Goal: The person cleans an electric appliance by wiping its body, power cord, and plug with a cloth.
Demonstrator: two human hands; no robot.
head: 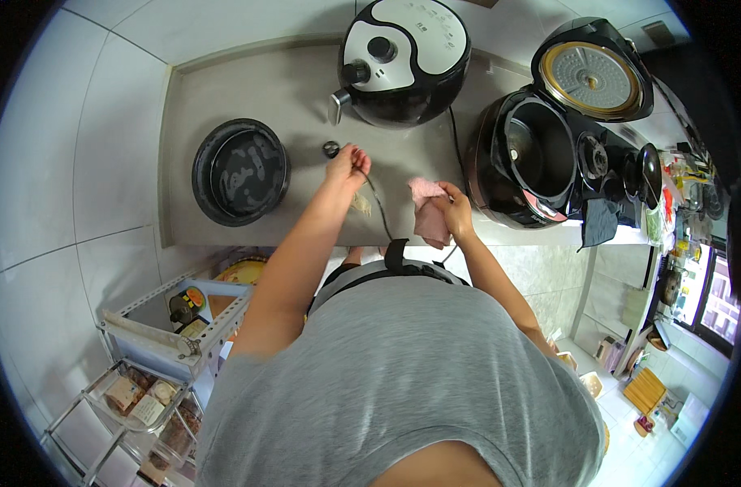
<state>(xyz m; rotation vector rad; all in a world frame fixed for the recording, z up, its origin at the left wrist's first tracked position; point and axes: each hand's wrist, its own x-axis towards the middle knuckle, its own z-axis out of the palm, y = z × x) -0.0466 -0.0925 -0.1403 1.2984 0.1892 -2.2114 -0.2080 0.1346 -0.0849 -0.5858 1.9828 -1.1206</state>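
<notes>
My left hand (351, 164) is closed on a thin dark power cord (379, 204) that runs down to the counter's front edge. Just left of its fingers lies a small round black object (331, 149), perhaps the cord's plug. In my right hand (454, 210) is a folded pink cloth (430, 213), hanging above the counter near its front edge. A small pale, crumpled item (362, 204) rests under my left wrist. The round black pot (241, 172) at the left has wet patches inside.
A black and white air fryer (407, 61) stands at the back of the grey counter (309, 213). On the right is a rice cooker (528, 158) with its lid (592, 76) raised, beside a stove. A wire rack (145, 395) with containers stands at lower left.
</notes>
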